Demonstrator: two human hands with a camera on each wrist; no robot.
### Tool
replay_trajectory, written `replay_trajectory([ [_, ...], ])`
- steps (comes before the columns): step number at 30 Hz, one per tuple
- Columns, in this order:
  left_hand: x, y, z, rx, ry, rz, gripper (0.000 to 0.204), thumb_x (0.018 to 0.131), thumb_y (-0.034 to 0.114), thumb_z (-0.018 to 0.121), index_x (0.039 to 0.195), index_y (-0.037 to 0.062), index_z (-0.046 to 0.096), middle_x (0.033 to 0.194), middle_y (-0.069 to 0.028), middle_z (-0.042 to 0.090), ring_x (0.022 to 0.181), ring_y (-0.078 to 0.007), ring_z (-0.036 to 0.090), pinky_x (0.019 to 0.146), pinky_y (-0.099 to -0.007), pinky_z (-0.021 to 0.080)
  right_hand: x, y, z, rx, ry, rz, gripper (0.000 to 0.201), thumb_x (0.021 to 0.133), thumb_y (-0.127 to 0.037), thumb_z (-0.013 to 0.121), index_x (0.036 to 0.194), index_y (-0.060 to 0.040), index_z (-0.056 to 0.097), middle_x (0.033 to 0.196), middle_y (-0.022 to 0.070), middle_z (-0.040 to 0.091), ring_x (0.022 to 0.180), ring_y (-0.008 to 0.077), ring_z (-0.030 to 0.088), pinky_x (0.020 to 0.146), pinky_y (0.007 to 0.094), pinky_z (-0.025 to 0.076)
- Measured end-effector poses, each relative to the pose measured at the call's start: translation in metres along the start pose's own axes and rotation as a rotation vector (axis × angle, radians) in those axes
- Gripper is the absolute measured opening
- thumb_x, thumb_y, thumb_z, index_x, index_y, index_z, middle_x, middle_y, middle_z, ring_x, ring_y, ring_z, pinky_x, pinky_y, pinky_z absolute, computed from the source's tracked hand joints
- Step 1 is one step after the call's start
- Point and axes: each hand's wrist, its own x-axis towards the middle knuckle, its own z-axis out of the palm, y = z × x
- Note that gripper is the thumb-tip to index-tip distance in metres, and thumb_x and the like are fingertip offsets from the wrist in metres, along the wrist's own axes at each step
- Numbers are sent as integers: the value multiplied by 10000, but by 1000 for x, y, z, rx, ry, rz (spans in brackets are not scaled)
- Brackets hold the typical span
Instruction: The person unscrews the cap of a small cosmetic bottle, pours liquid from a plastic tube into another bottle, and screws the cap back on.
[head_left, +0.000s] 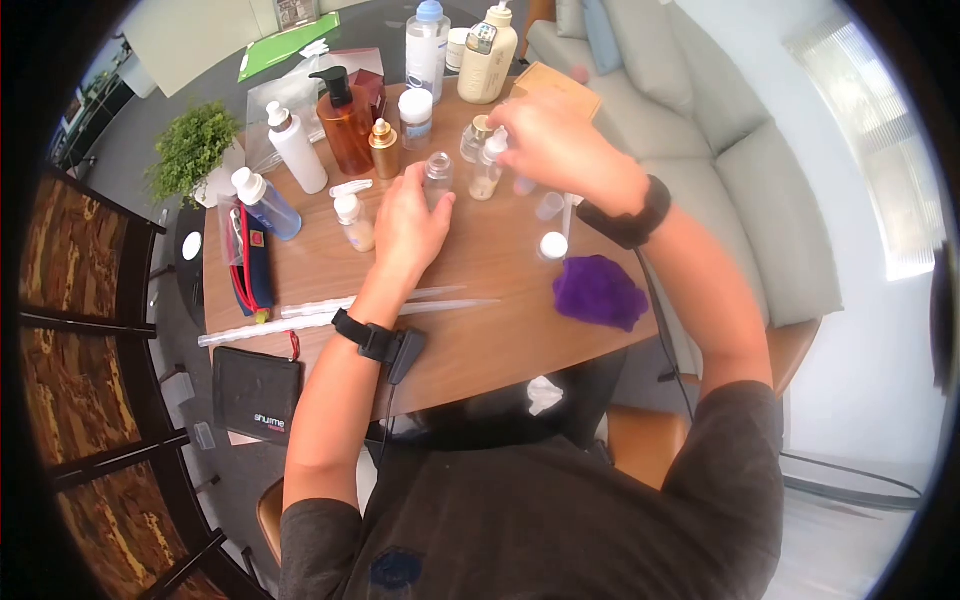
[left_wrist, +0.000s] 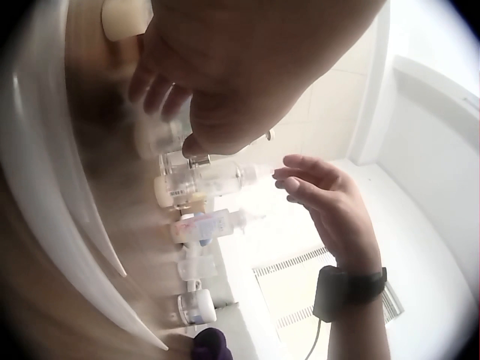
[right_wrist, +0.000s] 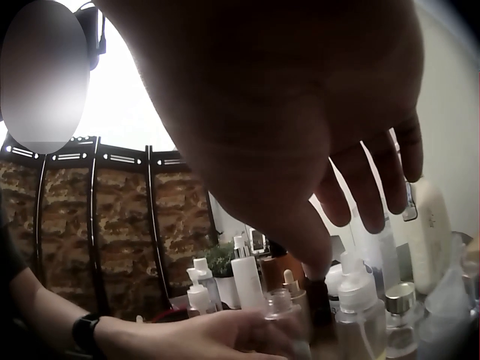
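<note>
My left hand holds a small clear bottle between thumb and fingers. Its neck is uncapped, and it stands upright by the table's middle. To its right is a small clear pump bottle with a white top and some pale liquid low inside. Over that top hovers my right hand, a little blurred, its fingertips right at the nozzle. In the right wrist view the right hand's fingers hang relaxed and apart above the pump bottle. Behind it stands a clear bottle with a gold cap.
An amber pump bottle, a white bottle and a gold dropper bottle stand behind. Right of the hands are a white-capped jar and a purple cloth. Long clear plastic strips lie in front, beside a black pouch.
</note>
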Motion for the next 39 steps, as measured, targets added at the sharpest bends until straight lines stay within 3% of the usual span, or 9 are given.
replay_trajectory([
  [4,-8,-1,-1,-31,9,16,665,945,203,851,1505,4,551,1398,-271,676,1293,-459,663,1093,-528,541,12,1,6,52,-223,116,248,889,-111,797,1111,0,804,975,231,811,874,395,798,901,473,622],
  [11,-44,10,-17,9,61,111,742,918,209,876,1521,-42,523,1432,-309,633,1320,-482,627,1123,-528,522,9,2,9,94,-186,159,234,882,-75,761,1098,11,789,920,212,810,897,369,808,874,483,630],
  [16,-67,27,-34,-41,-17,64,617,910,191,880,1426,-36,631,1350,-240,675,1293,-430,629,1100,-499,527,6,-14,-13,202,-301,324,185,880,-74,759,1040,19,769,933,231,799,939,395,801,862,482,625],
  [19,-75,34,-28,-92,5,155,588,903,170,879,1407,-28,650,1329,-215,688,1270,-415,636,1085,-494,534,-2,-19,-20,150,-225,202,192,877,-97,788,1025,24,767,949,227,794,953,391,791,840,472,616],
  [24,-76,46,-13,-94,31,201,629,887,200,915,1415,-23,656,1338,-211,709,1256,-411,668,1079,-481,547,-21,-48,-52,321,-320,278,254,857,-143,845,1024,32,768,959,218,792,926,382,778,825,458,608],
  [29,-80,48,-5,-69,6,257,517,845,229,946,1284,29,759,1157,-141,785,1125,-368,721,991,-477,553,-44,-63,-61,455,-349,372,282,840,-148,870,1034,30,771,958,220,789,909,382,776,822,453,608],
  [35,-75,40,-2,-124,-32,423,412,836,220,947,1175,32,808,1049,-126,807,1068,-351,739,993,-477,539,-67,-67,-63,358,-362,264,266,839,-79,846,1068,26,762,1033,197,785,998,412,743,886,471,594],
  [37,-73,38,-1,-130,-53,435,420,833,215,946,1184,31,806,1058,-127,807,1074,-349,738,997,-476,536,-78,-66,-58,225,-234,2,297,834,-32,849,1115,4,756,1175,191,764,1137,423,693,962,475,567],
  [39,-72,38,1,-137,-77,446,430,830,210,945,1194,31,804,1066,-127,806,1079,-347,737,1002,-475,534,-83,-65,-57,210,-240,-21,327,826,-24,862,1134,-8,754,1237,193,743,1189,419,671,986,473,556],
])
